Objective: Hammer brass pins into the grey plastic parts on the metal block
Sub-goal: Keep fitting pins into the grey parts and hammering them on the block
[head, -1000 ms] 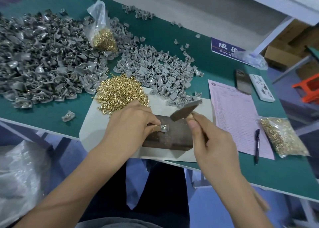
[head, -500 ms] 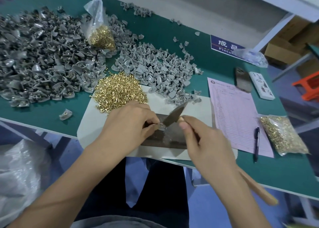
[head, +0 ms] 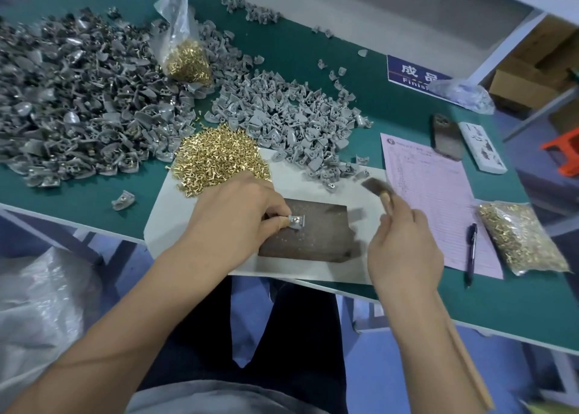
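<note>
A dark metal block (head: 313, 238) lies on white paper at the table's front edge. On its upper left part sits a small grey plastic part (head: 297, 221), pinched by the thumb and fingers of my left hand (head: 241, 216). My right hand (head: 404, 250) grips the wooden handle of a hammer, whose dark head (head: 376, 186) hangs blurred above and to the right of the block. A loose heap of brass pins (head: 219, 159) lies just behind my left hand. Whether a pin stands in the part is too small to tell.
Two heaps of grey plastic parts lie behind: a big one (head: 78, 100) at left, a smaller one (head: 291, 122) in the middle. A bag of pins (head: 185, 56) stands between them, another bag (head: 523, 238) at right. A pink form (head: 438, 194), a pen (head: 471, 253) and two phones lie at right.
The hammer head, down on the part half a second ago, has risen up and to the right. My left hand keeps holding the part on the block.
</note>
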`<state>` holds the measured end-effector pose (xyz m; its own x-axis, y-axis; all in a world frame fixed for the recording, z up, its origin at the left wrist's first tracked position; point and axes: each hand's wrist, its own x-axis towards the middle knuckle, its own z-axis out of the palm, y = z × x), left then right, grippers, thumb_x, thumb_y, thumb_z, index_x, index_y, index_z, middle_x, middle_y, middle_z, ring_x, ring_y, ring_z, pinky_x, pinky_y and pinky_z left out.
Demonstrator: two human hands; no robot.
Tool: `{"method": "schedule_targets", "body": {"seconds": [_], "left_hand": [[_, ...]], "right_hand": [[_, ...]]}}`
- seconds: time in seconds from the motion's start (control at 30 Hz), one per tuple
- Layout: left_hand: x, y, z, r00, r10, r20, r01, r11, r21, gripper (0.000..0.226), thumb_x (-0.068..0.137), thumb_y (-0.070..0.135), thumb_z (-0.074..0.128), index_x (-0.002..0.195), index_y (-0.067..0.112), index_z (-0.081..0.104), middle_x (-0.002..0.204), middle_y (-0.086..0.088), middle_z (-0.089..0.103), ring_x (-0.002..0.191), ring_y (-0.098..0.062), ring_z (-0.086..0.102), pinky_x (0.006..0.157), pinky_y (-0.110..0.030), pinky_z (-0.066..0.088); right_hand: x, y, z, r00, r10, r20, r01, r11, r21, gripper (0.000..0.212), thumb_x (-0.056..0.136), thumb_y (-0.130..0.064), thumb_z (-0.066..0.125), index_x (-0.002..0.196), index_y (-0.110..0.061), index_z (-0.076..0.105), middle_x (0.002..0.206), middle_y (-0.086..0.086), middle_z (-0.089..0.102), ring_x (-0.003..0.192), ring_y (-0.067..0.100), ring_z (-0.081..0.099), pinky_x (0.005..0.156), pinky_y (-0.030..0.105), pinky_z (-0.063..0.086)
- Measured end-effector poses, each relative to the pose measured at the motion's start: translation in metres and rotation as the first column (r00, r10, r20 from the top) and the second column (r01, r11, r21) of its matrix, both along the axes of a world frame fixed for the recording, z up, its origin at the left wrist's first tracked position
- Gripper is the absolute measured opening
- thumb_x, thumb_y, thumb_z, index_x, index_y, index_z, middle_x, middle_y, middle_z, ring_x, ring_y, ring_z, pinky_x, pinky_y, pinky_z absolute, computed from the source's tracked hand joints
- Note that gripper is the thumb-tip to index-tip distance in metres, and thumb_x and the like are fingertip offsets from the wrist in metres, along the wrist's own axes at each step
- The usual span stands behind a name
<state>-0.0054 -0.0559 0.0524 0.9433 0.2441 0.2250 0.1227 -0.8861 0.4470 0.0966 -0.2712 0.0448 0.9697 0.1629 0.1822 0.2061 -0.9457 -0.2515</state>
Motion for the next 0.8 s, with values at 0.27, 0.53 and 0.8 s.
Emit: {"method": "schedule_targets", "body": {"seconds": [0.27, 0.53, 0.8], "left_hand": [[-0.005, 0.0, -0.007, 1.0, -0.012, 0.02, 0.014, 0.992, -0.125, 0.006, 0.088, 0.046, 0.069, 0.091, 0.041, 0.073, 0.087, 0.021, 0.061, 0.095, -0.006, 0.052, 0.068, -0.031, 0.045], [-0.049, 0.03, -0.018, 0.975, 0.185, 0.124, -0.155, 0.964, -0.218, 0.008, 0.086, 0.034, 0.072, 0.093, 0.039, 0.072, 0.089, 0.018, 0.06, 0.091, -0.005, 0.053, 0.065, -0.034, 0.05], [-0.111, 0.081, -0.043, 0.937, 0.347, 0.039, -0.334, 0.922, -0.196, 0.014, 0.082, 0.022, 0.079, 0.096, 0.021, 0.079, 0.091, 0.009, 0.07, 0.088, -0.022, 0.052, 0.066, -0.045, 0.052]], "right_hand": [[-0.015, 0.019, -0.001, 0.977, 0.144, 0.158, -0.179, 0.956, 0.231, 0.027, 0.099, -0.027, 0.061, 0.123, -0.017, 0.068, 0.122, 0.01, 0.061, 0.116, 0.03, 0.045, 0.097, 0.048, 0.041], [-0.061, 0.098, 0.006, 0.805, 0.588, 0.083, -0.585, 0.761, 0.282, 0.009, 0.093, -0.026, 0.071, 0.101, -0.027, 0.074, 0.101, -0.012, 0.066, 0.1, 0.019, 0.054, 0.087, 0.043, 0.044], [-0.096, 0.182, -0.02, 0.7, 0.712, -0.053, -0.683, 0.69, 0.238, 0.004, 0.091, -0.023, 0.066, 0.092, -0.023, 0.07, 0.092, -0.009, 0.065, 0.095, 0.019, 0.052, 0.086, 0.044, 0.044]]}}
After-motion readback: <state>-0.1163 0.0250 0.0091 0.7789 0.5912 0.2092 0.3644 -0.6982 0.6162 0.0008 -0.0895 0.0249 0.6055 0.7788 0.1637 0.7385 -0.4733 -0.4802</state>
